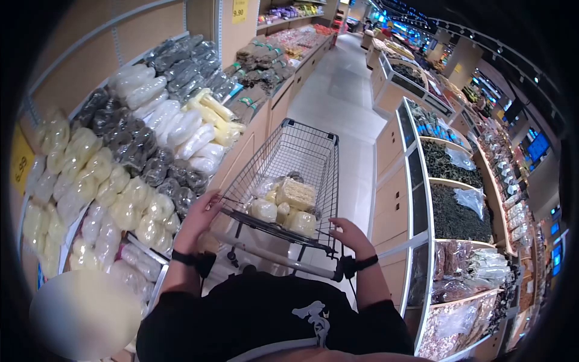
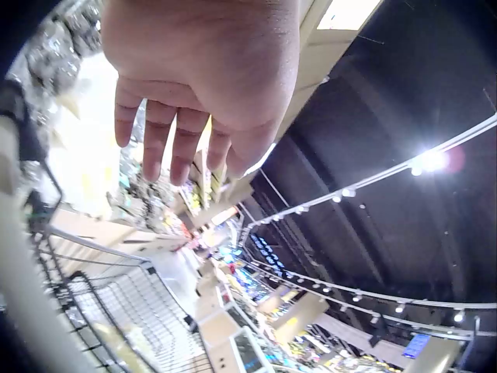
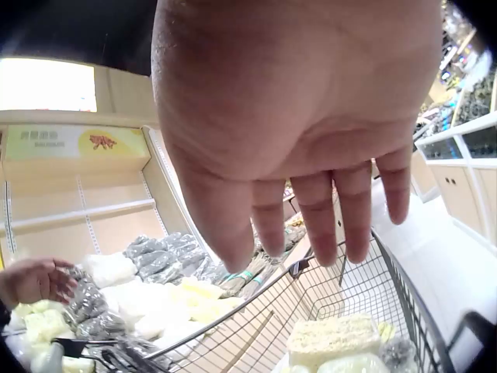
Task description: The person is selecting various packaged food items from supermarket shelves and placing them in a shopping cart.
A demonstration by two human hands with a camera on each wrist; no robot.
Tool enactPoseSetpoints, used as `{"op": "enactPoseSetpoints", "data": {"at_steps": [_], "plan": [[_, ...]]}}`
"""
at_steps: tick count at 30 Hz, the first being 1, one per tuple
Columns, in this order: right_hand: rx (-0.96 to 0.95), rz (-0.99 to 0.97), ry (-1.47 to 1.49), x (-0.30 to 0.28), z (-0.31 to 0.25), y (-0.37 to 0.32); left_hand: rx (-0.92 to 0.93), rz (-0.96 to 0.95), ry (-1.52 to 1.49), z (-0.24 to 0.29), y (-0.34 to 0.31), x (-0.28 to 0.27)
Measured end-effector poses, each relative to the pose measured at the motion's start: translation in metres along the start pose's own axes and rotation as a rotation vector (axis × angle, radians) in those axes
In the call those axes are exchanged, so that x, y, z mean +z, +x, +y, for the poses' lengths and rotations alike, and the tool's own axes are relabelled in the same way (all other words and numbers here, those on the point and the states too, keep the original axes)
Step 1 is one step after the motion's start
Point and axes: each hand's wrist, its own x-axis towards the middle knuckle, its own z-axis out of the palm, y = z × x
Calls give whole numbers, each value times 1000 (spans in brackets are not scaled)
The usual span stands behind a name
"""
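Observation:
A wire shopping cart (image 1: 283,151) stands in front of the person, with several clear bags of pale goods (image 1: 263,210) and a block-shaped pale pack (image 1: 297,194) inside. The left hand (image 1: 202,215) is held at the cart's near left corner, above the handlebar (image 1: 277,259); in the left wrist view the hand (image 2: 202,85) shows its palm, fingers loosely extended, holding nothing. At the near right corner is the right hand (image 1: 351,235). The right wrist view shows that hand (image 3: 303,132) with fingers extended and nothing in them, over the cart's basket.
Left of the cart, a sloped display (image 1: 139,145) holds bagged white, yellow and dark goods. On the right, wooden bins (image 1: 455,208) hold dark dried goods and clear packs. Between them a pale floor aisle (image 1: 344,90) runs ahead. A blurred round patch covers the lower left.

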Motion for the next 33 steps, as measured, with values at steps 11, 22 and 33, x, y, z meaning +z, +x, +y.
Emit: {"op": "enactPoseSetpoints", "data": {"at_steps": [11, 22, 33], "plan": [[102, -367, -337, 91, 14, 201, -104, -377, -135, -46, 126, 106], [192, -717, -279, 230, -43, 292, -624, -29, -633, -76, 117, 117], [306, -653, -260, 289, -17, 291, -525, 56, -646, -62, 108, 108]]}}
